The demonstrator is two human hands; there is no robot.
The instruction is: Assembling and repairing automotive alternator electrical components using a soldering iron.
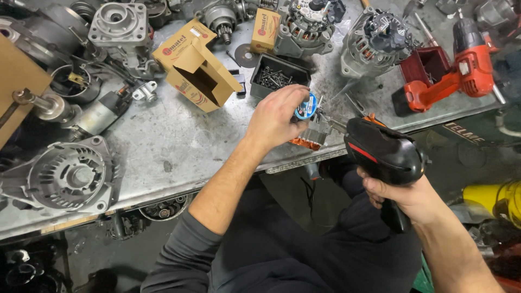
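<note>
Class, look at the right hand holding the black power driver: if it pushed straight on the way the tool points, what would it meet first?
Probably the small motor part that the left hand steadies; the right hand aims the black power driver at it, though depth is unclear.

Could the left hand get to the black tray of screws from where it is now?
Probably yes. The left hand rests on the part with the blue ring, just in front of the black screw tray; only bare bench lies between them. It would have to let go first.
</note>
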